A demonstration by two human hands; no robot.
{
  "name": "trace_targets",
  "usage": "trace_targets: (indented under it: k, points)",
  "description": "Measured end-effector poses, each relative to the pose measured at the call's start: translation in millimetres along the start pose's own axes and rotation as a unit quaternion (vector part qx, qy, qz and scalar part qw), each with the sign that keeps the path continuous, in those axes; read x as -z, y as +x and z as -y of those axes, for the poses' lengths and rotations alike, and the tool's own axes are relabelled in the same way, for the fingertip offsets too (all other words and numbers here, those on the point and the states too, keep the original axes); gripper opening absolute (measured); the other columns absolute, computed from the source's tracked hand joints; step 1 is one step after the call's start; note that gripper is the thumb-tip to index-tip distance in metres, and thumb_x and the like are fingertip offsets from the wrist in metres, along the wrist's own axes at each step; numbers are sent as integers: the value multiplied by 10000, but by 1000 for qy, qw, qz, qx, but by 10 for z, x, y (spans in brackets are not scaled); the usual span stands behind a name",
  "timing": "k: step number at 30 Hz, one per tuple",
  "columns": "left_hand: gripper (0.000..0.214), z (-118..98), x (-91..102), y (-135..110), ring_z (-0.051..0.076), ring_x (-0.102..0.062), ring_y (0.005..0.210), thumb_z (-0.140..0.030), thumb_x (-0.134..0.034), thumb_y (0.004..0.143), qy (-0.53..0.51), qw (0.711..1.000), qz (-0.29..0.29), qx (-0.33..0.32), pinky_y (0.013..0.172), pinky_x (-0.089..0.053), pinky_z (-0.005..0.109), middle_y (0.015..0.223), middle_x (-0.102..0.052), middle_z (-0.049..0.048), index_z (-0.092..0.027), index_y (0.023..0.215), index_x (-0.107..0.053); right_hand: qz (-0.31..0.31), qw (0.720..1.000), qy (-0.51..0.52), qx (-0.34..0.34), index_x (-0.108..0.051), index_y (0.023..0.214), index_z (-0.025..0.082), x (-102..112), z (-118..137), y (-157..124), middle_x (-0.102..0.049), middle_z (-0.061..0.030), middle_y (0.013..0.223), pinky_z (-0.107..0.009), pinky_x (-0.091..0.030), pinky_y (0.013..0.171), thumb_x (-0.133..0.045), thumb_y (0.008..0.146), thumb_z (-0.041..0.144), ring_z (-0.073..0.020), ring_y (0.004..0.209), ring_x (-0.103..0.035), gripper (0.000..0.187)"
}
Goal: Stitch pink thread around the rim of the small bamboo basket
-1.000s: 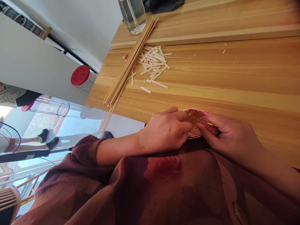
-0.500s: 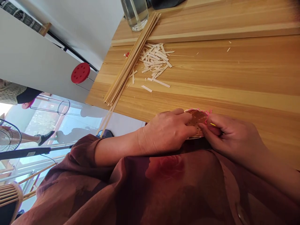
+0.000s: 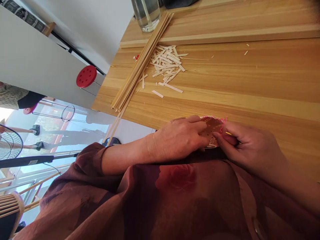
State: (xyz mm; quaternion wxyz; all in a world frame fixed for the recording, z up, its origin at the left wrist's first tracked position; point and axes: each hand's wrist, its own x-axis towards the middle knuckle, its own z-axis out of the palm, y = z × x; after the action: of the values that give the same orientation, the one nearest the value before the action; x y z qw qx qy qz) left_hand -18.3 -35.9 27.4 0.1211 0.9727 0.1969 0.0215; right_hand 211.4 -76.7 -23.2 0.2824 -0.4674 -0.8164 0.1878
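**Pinching a small woven bamboo disc (image 3: 211, 131)**

My left hand (image 3: 178, 138) lies over the near side of the disc, fingers together and curved across the weave. My right hand (image 3: 250, 146) closes on the far side, fingertips (image 3: 217, 136) narrow at the rim, and a yellow strip end (image 3: 228, 133) pokes out just beside them. A pink thread (image 3: 223, 124) loops around the rim. The disc sits between my hands at the near edge of the wooden table (image 3: 250, 83), right against my rust-brown robe (image 3: 175, 196); I can't tell if it touches the tabletop.

Farther along the table lies a long bundle of pale bamboo strips (image 3: 140, 63), with a loose pile of cut offcuts (image 3: 166, 63) just beside it. A glass of water (image 3: 146, 15) stands at the bundle's far end. Beyond the table are a red stool (image 3: 86, 76), a fan (image 3: 8, 145) and another person's legs (image 3: 70, 137).
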Motion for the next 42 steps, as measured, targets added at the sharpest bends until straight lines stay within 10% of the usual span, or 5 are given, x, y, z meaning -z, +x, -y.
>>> trace_targets:
  k: [14, 27, 42]
  points:
    - [207, 54, -14, -50, 191, -645, 1005, -233, -539, 1073, -29, 999, -1, -19, 877, -552, 310, 1127, -736, 85, -171, 1056, -736, 3, 1000, 9, 1, -445, 738, 240, -40, -31, -41, -504, 32, 595, -299, -285, 525, -560, 1000, 244, -123, 486, -439, 286]
    - [460, 140, -47, -257, 181, -704, 1198, -217, -556, 1061, -157, 984, -52, 69, 1040, -590, 327, 1359, -718, 80, -207, 1519, -518, -25, 999, -17, 32, -454, 728, 230, -73, -28, -16, -493, 32, 585, -277, -294, 514, -544, 967, 208, -117, 480, -438, 256]
    - [367, 404, -87, -201, 202, -709, 1156, -234, -675, 1005, -124, 983, -138, -16, 1020, -595, 341, 1270, -751, 120, -173, 1367, -670, -34, 999, -15, 29, -355, 701, 237, -52, 3, 11, -390, 59, 543, -262, -257, 487, -534, 937, 180, -94, 456, -336, 302]
